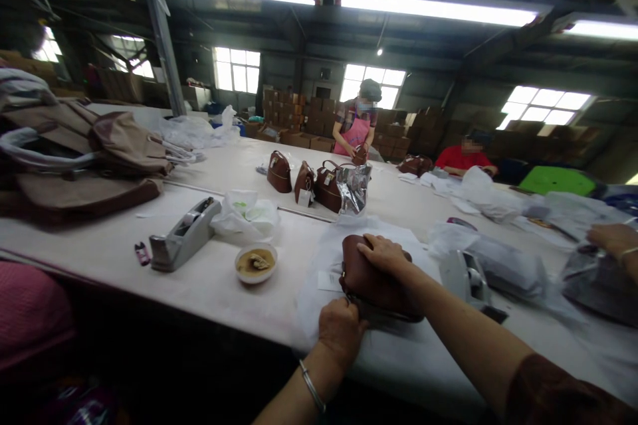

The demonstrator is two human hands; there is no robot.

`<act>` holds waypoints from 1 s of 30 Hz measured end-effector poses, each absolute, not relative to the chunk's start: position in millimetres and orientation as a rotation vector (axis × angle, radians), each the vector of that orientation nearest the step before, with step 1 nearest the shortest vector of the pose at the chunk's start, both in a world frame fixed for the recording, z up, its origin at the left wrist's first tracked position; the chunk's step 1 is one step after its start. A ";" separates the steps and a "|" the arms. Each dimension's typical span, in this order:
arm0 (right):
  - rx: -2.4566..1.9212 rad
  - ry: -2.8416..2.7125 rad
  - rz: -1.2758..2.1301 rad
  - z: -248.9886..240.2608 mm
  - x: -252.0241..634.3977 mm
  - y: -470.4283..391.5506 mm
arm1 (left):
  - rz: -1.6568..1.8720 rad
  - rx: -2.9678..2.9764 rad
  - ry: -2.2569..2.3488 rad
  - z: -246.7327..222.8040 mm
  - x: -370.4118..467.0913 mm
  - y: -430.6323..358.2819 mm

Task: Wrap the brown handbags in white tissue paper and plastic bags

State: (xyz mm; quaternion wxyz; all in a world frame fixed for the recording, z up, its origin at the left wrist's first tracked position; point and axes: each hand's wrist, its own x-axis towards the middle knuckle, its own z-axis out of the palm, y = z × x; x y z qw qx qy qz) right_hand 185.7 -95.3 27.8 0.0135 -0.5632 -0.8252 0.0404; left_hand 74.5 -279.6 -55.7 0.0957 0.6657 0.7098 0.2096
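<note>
A brown leather bag (361, 269) lies tilted on white tissue paper (314, 279) near the table's front edge. My right hand (386, 254) rests on its upper side with the fingers spread over the leather. Below the bag's lower left corner, my left hand (341, 327) is closed, its fingers bent at the bag's edge; what they pinch is hidden. A white tag (329, 281) sticks out at the bag's left side.
Left of the paper stand a bowl (256, 263) and a grey tape dispenser (184, 236). Another dispenser (463, 277) is right of the bag. Brown bags (279, 171) stand farther back. A person's hand (615, 239) touches a wrapped dark item at right.
</note>
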 end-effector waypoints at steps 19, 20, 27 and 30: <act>-1.625 -2.607 0.221 38.0 195.9 -94.0 | 0.556 1.953 2.207 -54.7 75.9 -275.3; -1.614 -2.610 0.225 37.5 196.8 -93.6 | 0.549 1.957 2.215 -54.6 76.2 -275.0; -1.531 -2.607 0.224 31.1 200.3 -93.0 | 0.564 1.970 2.254 -55.3 78.2 -273.7; -1.499 -2.576 0.202 28.2 201.7 -97.7 | 0.594 1.990 2.240 -56.3 74.9 -276.8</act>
